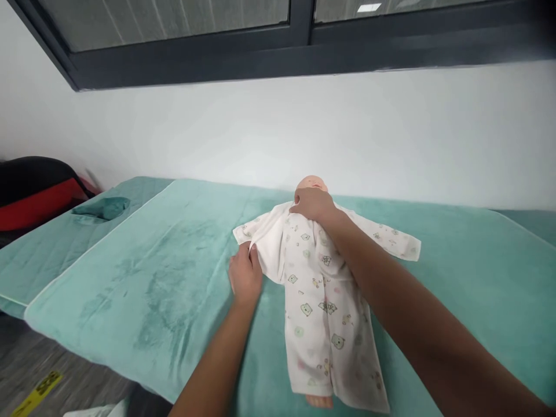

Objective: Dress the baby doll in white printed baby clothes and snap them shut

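A baby doll (311,181) lies on its back, its head toward the wall and a foot (319,401) showing at the near end. It wears a white baby gown (306,310) printed with small animals, both sleeves spread sideways. At the doll's right side, my left hand (246,271) pinches the edge of the gown's front flap, whose plain inner side faces up. My right hand (313,205) is closed at the collar just below the doll's face, its fingertips partly hidden. My right forearm crosses the doll's chest and covers part of the gown.
Beneath the doll is a teal plush sheet (130,278) on a massage bed with a face hole (102,208) at left. A black and red bag or chair (39,194) stands beyond it. Behind are a white wall (260,133) and a dark window frame (208,61).
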`<state>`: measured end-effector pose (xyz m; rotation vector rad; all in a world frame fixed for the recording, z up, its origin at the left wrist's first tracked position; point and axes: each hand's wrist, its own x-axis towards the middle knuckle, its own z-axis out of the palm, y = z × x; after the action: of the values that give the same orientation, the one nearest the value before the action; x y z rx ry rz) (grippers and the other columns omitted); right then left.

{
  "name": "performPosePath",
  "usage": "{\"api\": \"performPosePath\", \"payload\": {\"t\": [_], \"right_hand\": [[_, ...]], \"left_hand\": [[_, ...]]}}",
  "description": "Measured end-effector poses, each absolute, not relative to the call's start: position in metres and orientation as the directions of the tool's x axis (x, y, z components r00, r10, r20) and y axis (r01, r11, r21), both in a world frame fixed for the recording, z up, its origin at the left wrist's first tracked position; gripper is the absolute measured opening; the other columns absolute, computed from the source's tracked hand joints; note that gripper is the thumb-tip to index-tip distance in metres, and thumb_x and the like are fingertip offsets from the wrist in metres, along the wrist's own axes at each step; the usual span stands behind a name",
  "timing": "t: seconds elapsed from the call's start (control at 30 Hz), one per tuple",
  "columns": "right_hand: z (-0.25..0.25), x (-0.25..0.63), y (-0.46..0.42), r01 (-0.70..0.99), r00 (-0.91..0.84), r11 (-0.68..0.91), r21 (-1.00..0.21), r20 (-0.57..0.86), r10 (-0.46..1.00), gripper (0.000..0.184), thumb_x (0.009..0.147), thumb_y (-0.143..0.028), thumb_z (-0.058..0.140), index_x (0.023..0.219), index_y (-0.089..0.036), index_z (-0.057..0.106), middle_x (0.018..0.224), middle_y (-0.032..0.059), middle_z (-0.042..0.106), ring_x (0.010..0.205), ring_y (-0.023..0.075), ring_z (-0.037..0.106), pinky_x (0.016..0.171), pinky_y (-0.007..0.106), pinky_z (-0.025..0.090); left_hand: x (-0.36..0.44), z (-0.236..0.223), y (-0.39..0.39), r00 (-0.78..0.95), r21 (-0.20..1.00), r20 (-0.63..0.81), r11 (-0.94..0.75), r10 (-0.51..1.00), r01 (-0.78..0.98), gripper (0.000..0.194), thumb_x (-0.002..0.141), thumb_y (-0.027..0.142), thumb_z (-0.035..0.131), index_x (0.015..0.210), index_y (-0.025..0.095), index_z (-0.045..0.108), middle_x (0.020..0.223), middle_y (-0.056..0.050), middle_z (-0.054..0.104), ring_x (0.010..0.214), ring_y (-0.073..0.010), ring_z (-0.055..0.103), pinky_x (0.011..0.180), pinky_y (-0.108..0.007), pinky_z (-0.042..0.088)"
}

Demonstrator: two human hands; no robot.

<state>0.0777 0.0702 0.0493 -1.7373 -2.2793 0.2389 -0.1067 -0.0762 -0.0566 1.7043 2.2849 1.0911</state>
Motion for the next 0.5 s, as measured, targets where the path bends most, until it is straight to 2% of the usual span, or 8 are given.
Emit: {"api": "performPosePath", "payload": {"t": [0.1, 0.17, 0.33, 0.4, 0.5], "right_hand": [[0.041, 0.079, 0.075, 0.920, -0.249, 0.258, -0.295, 0.069, 0.966, 0.018, 0.081, -0.038, 0.064, 0.080, -0.020, 0.064, 0.083, 0.0051, 0.069, 0.078, 0.0211, 0.061, 0.071, 0.033, 0.043], [0.035, 0.082, 0.075, 0.918, -0.227, 0.243, -0.314, 0.089, 0.970, 0.021, 0.086, -0.040, 0.057, 0.081, -0.021, 0.063, 0.083, 0.0047, 0.069, 0.078, 0.0197, 0.060, 0.069, 0.031, 0.041], [0.027, 0.090, 0.074, 0.872, -0.054, 0.148, -0.467, 0.209, 0.976, 0.022, 0.088, -0.041, 0.053, 0.081, -0.022, 0.059, 0.093, 0.0047, 0.068, 0.083, 0.0217, 0.058, 0.068, 0.033, 0.040], [0.026, 0.091, 0.074, 0.845, -0.088, 0.199, -0.497, 0.238, 0.967, 0.021, 0.086, -0.040, 0.057, 0.077, -0.022, 0.059, 0.091, 0.0046, 0.067, 0.084, 0.0224, 0.057, 0.071, 0.034, 0.041], [0.025, 0.091, 0.073, 0.745, -0.205, 0.406, -0.530, 0.397, 0.895, 0.009, 0.083, -0.028, 0.056, 0.079, -0.021, 0.061, 0.095, 0.0061, 0.066, 0.095, 0.0236, 0.057, 0.083, 0.037, 0.043]], "left_hand": [[-0.105, -0.055, -0.076, -0.391, 0.694, 0.320, 0.067, 0.863, 0.716, 0.036, 0.099, 0.039, 0.033, 0.114, 0.019, 0.058, 0.094, -0.009, 0.071, 0.085, -0.0258, 0.064, 0.074, -0.035, 0.045], [-0.102, -0.055, -0.075, -0.386, 0.739, 0.350, 0.001, 0.854, 0.674, 0.032, 0.098, 0.037, 0.035, 0.111, 0.019, 0.059, 0.096, -0.007, 0.070, 0.087, -0.0237, 0.064, 0.076, -0.034, 0.047], [-0.087, -0.047, -0.077, -0.280, 0.717, 0.546, -0.267, 0.790, 0.644, 0.024, 0.097, 0.028, 0.039, 0.104, 0.022, 0.061, 0.097, -0.004, 0.067, 0.090, -0.0194, 0.062, 0.081, -0.031, 0.049], [-0.077, -0.037, -0.078, -0.258, 0.724, 0.577, -0.340, 0.775, 0.600, 0.022, 0.097, 0.026, 0.040, 0.102, 0.023, 0.061, 0.094, -0.003, 0.066, 0.088, -0.0177, 0.061, 0.078, -0.030, 0.049], [-0.058, -0.011, -0.079, -0.226, 0.724, 0.621, -0.438, 0.751, 0.532, 0.016, 0.096, 0.022, 0.044, 0.095, 0.022, 0.060, 0.087, -0.001, 0.064, 0.081, -0.0156, 0.060, 0.072, -0.028, 0.048]]}}
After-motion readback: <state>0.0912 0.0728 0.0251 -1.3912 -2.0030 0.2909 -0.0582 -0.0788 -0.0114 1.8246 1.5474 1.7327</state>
